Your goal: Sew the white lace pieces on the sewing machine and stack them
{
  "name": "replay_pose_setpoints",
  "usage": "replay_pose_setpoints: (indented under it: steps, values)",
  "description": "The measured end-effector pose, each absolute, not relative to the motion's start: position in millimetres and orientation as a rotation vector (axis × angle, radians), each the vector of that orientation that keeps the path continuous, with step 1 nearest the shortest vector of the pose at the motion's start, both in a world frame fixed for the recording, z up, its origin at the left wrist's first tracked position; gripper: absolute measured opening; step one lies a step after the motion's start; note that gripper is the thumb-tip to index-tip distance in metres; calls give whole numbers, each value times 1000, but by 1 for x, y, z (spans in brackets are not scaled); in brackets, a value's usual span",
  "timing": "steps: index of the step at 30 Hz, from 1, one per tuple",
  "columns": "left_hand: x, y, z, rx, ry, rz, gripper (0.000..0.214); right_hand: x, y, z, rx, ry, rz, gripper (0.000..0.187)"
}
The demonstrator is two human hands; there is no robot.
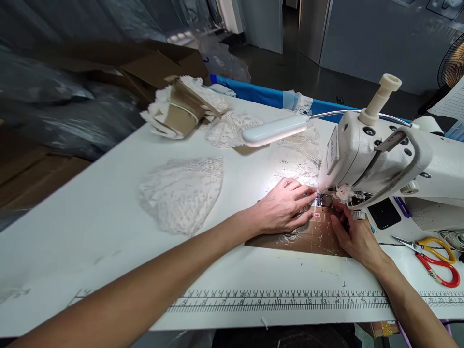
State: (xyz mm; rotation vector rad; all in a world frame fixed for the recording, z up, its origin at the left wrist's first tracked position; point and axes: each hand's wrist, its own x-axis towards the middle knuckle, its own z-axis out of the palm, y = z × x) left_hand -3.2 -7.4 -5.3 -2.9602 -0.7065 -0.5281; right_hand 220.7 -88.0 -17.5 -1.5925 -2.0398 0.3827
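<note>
On the left of the white worktop (108,203), a rounded, cream-white openwork lace piece (183,193) lies crumpled on its own. Behind it sits a bundle of white lace wrapped in brown card (181,113). Further right, under the slim white lamp (275,130), gathered white lace fabric (299,166) runs up to the needle area of the white sewing machine (357,150). The left hand (284,205) lies palm down, fingers slightly apart, fingertips beside the presser foot. I'd judge that lace light, limp and easily snagged through its holes; flat fingers along its firmer edge would suit it best. The right hand (357,234) is curled at the right of a shiny brown board (308,244), which looks stiff and slick; I can't tell whether its hidden fingers pinch anything. Rightmost lie scissors with orange and red handles (437,258).
</note>
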Motion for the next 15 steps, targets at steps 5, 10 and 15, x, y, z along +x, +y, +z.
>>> replay_pose_setpoints:
  steps: [5,10,15]
  values:
    - [-3,-9,-5,-2987,-754,-531,38,223,-88,-17,-1602,-2120,304,37]
    - [0,-9,-10,-2835,-1169,-534,37,221,-93,-19,-1617,-2254,161,32]
    - [3,24,-12,-2954,-1135,-354,34,221,-95,-20,-1530,-2272,151,28]
